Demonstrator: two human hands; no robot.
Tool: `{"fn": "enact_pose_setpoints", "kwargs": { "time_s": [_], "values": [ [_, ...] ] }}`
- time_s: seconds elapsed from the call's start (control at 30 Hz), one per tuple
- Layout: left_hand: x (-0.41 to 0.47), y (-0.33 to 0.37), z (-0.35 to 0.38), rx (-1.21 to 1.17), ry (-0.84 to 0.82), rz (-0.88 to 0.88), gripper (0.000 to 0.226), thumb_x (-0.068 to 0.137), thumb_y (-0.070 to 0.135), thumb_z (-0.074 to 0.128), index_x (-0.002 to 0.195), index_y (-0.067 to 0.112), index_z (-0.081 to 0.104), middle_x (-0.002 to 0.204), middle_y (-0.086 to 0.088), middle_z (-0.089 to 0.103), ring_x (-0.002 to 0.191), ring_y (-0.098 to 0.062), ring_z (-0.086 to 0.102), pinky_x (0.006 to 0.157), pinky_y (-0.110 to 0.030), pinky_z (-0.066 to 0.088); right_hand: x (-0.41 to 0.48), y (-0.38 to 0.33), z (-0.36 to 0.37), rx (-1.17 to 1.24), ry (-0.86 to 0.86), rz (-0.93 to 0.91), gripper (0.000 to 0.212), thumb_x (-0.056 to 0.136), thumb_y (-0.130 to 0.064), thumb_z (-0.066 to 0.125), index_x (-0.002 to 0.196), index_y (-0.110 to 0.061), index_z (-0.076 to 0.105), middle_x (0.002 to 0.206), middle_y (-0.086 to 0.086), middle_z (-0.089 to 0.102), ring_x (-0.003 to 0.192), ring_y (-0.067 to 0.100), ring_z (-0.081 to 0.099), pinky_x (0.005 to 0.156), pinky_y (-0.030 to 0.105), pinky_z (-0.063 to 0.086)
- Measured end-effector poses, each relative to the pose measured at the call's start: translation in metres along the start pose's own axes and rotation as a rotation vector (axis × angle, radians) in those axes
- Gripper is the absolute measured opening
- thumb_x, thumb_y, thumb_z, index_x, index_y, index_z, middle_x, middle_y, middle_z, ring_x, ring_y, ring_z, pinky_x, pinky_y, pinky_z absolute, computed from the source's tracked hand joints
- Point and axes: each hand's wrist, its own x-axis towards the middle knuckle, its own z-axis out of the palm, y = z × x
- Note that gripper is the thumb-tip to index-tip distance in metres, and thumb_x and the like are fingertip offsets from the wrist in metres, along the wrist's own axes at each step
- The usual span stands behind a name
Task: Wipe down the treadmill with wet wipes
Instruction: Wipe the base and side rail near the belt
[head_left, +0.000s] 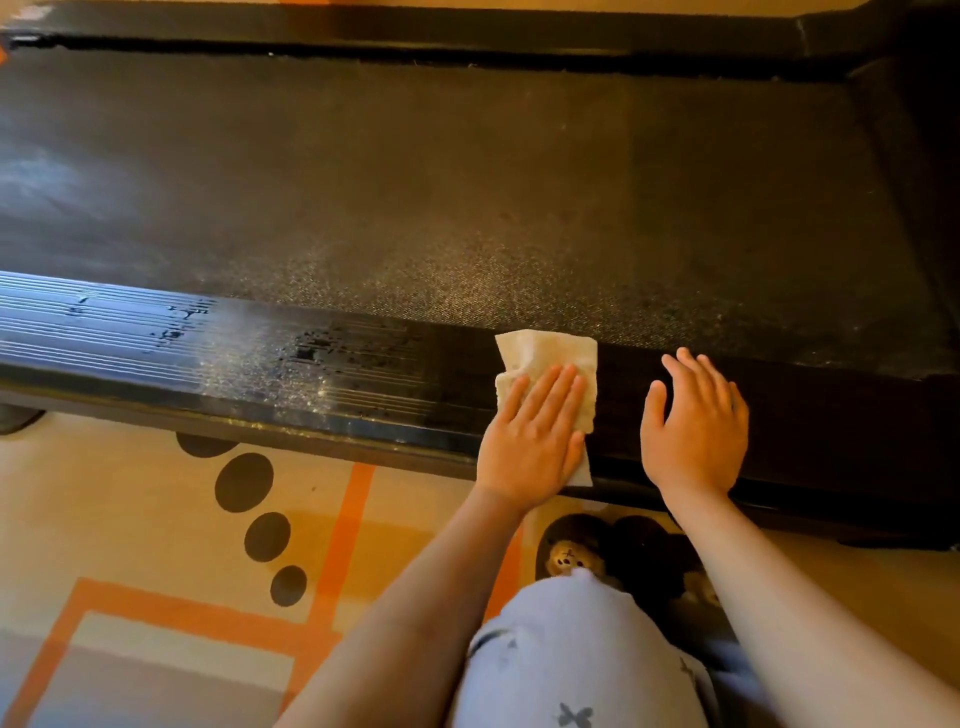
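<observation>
Crouching at the near side of the treadmill (831, 431): pale-blue trouser knee (571, 654) lowest in shot, patterned floor mat (208, 571) with orange lines and dark ovals beside it. Just past the knee there's a dark furry thing with a bear face (597, 556), probably a slipper, can't confirm

Next up, left hand (530, 441): fingers straight and together, palm flat, pressing the wet wipe (550, 353) onto the near side rail (156, 338). Then right hand (696, 426): fingers spread and relaxed, flat on the same rail just beside the wipe, holding nothing, looks like a brace

Wipe is folded, pale, thin. My read: near weightless, limp, damp, so it will bunch or roll if dragged by one corner. Drive it under a flat palm; pinch a folded edge only to flip or refold. Rail is ribbed, so expect snagging across the ribs, easier along them. Treadmill itself is rigid and heavy, nothing to lift

Rail left of the wipe shows wet patches and pale specks; dust or glare, can't tell. Belt (467, 182) beyond is dark, textured, speckled nearest the rail. Far side rail (415, 36) is a dark strip at the top

Hidden: near part of the wipe under the palm, its underside. Cut off: both ends of the deck, console, uprights. Far right corner too dark to read
</observation>
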Motion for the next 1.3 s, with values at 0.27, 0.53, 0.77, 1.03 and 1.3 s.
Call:
{"fn": "enact_pose_setpoints", "kwargs": {
  "time_s": [0.27, 0.53, 0.77, 1.03, 1.3],
  "values": [
    [-0.033, -0.075, -0.013, 0.018, 0.104, -0.059, 0.059, 0.104, 0.035, 0.014, 0.144, 0.005, 0.045, 0.151, -0.012, 0.041, 0.143, -0.024, 0.034, 0.113, -0.047, 0.034, 0.0, -0.002, 0.0, 0.014, -0.008, -0.002, 0.042, 0.102, -0.033, 0.037, 0.137, -0.016, 0.052, 0.148, 0.003, 0.045, 0.143, 0.02, 0.032, 0.118, 0.046, 0.023],
    [-0.057, -0.135, -0.025, 0.018, 0.084, -0.124, 0.056, 0.105, 0.035, 0.012, 0.148, 0.006, 0.034, 0.154, -0.012, 0.034, 0.146, -0.021, 0.026, 0.122, -0.036, 0.017, 0.0, 0.001, 0.001, 0.011, -0.004, -0.015, 0.042, 0.102, -0.034, 0.037, 0.136, -0.016, 0.052, 0.148, 0.004, 0.046, 0.142, 0.021, 0.033, 0.117, 0.046, 0.023],
    [-0.048, -0.106, -0.029, -0.014, 0.032, -0.352, 0.062, 0.102, 0.044, 0.013, 0.154, 0.011, 0.014, 0.161, -0.004, 0.008, 0.15, -0.018, 0.004, 0.123, -0.04, 0.006, 0.0, -0.002, 0.003, 0.019, 0.009, 0.004, 0.042, 0.102, -0.034, 0.034, 0.135, -0.016, 0.054, 0.146, 0.005, 0.048, 0.142, 0.022, 0.034, 0.116, 0.045, 0.023],
    [-0.001, -0.061, -0.024, -0.008, -0.144, -0.143, 0.072, 0.094, 0.054, -0.003, 0.156, 0.016, -0.003, 0.163, -0.002, -0.007, 0.15, -0.016, -0.012, 0.123, -0.04, -0.004, 0.002, -0.002, 0.003, 0.027, -0.022, 0.019, 0.038, 0.102, -0.027, 0.038, 0.135, -0.015, 0.053, 0.147, 0.005, 0.047, 0.142, 0.022, 0.032, 0.117, 0.046, 0.022],
    [0.014, -0.092, -0.032, -0.14, -0.146, -0.191, 0.068, 0.096, 0.051, 0.011, 0.157, 0.02, 0.004, 0.164, 0.001, 0.003, 0.15, -0.014, -0.005, 0.119, -0.032, -0.01, -0.017, -0.062, 0.009, 0.124, -0.122, -0.255, 0.036, 0.102, -0.019, 0.04, 0.135, -0.013, 0.054, 0.149, 0.004, 0.044, 0.144, 0.019, 0.029, 0.12, 0.044, 0.017]
  ]
}}
